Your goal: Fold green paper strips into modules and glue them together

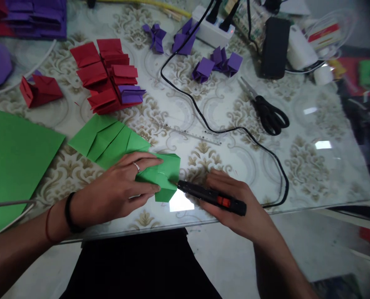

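Observation:
My right hand point(237, 199) is wrapped around a black glue gun point(210, 194) with a red part near its rear. The nozzle tip meets the right part of a small folded green paper piece point(166, 172). My left hand point(119, 189), with a ring and a dark wristband, grips that piece between thumb and fingers and covers its left part. Just behind my left hand lies a larger folded green paper point(110, 137), its creased flaps facing up. Whether glue has come out at the tip is too small to make out.
A flat green sheet point(13, 153) lies at left. Farther back are red folded paper pieces point(93, 74), purple folded pieces point(203, 68) and a white power strip point(212, 27). Black scissors point(267, 112) and a clear ruler point(193, 133) lie near a winding black cord point(200, 112).

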`<state>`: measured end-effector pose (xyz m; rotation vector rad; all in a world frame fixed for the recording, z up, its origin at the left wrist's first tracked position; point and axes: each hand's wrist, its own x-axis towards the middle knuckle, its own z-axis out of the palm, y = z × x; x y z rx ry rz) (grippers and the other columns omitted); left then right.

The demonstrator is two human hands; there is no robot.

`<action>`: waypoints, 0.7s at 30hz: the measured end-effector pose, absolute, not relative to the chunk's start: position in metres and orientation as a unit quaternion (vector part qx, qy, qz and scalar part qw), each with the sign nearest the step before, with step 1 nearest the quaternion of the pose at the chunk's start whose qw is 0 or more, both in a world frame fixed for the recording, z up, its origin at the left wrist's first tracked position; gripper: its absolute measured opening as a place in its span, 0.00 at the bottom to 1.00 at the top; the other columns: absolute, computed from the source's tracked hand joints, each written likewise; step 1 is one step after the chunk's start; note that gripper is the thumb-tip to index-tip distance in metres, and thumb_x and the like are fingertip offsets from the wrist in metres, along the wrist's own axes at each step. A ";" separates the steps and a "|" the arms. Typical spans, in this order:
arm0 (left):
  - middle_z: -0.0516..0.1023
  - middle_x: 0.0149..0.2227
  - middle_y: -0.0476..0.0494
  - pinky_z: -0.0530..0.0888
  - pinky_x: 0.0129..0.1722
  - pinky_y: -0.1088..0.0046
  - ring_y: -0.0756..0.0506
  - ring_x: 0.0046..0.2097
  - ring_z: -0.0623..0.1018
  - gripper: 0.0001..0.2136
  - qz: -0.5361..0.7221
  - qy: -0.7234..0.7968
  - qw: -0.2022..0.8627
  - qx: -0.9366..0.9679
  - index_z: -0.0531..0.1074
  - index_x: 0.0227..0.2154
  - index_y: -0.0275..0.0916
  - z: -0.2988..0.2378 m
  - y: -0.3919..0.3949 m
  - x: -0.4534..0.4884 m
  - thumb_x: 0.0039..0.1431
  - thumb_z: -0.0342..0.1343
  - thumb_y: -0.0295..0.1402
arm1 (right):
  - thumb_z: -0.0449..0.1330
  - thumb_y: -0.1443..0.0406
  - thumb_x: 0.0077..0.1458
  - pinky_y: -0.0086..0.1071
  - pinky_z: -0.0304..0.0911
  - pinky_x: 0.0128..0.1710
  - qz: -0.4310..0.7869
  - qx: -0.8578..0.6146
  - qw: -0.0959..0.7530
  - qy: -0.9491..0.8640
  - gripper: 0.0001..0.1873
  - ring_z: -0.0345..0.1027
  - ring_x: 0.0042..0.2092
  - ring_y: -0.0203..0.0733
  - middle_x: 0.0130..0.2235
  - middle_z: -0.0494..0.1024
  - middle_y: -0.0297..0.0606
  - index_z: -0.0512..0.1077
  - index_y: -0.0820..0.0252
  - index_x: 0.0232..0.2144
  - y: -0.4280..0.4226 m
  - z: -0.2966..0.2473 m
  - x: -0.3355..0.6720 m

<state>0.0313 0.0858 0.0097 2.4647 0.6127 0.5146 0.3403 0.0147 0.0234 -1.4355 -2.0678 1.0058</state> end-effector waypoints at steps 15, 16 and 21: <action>0.75 0.63 0.31 0.74 0.66 0.47 0.31 0.69 0.71 0.08 0.192 0.232 0.277 0.912 0.86 0.43 0.41 0.011 0.085 0.033 0.68 0.61 0.27 | 0.65 0.60 0.65 0.39 0.62 0.36 0.340 -0.503 0.212 -0.766 0.18 0.64 0.31 0.43 0.27 0.67 0.31 0.62 0.54 0.27 0.005 0.025 0.349; 0.75 0.63 0.31 0.74 0.66 0.47 0.31 0.69 0.71 0.08 0.193 0.233 0.276 0.912 0.86 0.43 0.41 0.011 0.085 0.033 0.68 0.62 0.27 | 0.65 0.61 0.65 0.39 0.62 0.35 0.342 -0.503 0.213 -0.765 0.18 0.64 0.31 0.43 0.27 0.67 0.31 0.62 0.54 0.27 0.004 0.026 0.350; 0.75 0.63 0.30 0.75 0.65 0.45 0.30 0.68 0.71 0.08 0.198 0.230 0.273 0.913 0.86 0.43 0.41 0.010 0.085 0.033 0.68 0.62 0.26 | 0.65 0.62 0.65 0.37 0.63 0.35 0.352 -0.499 0.210 -0.763 0.17 0.64 0.32 0.42 0.27 0.67 0.30 0.63 0.54 0.28 0.002 0.027 0.351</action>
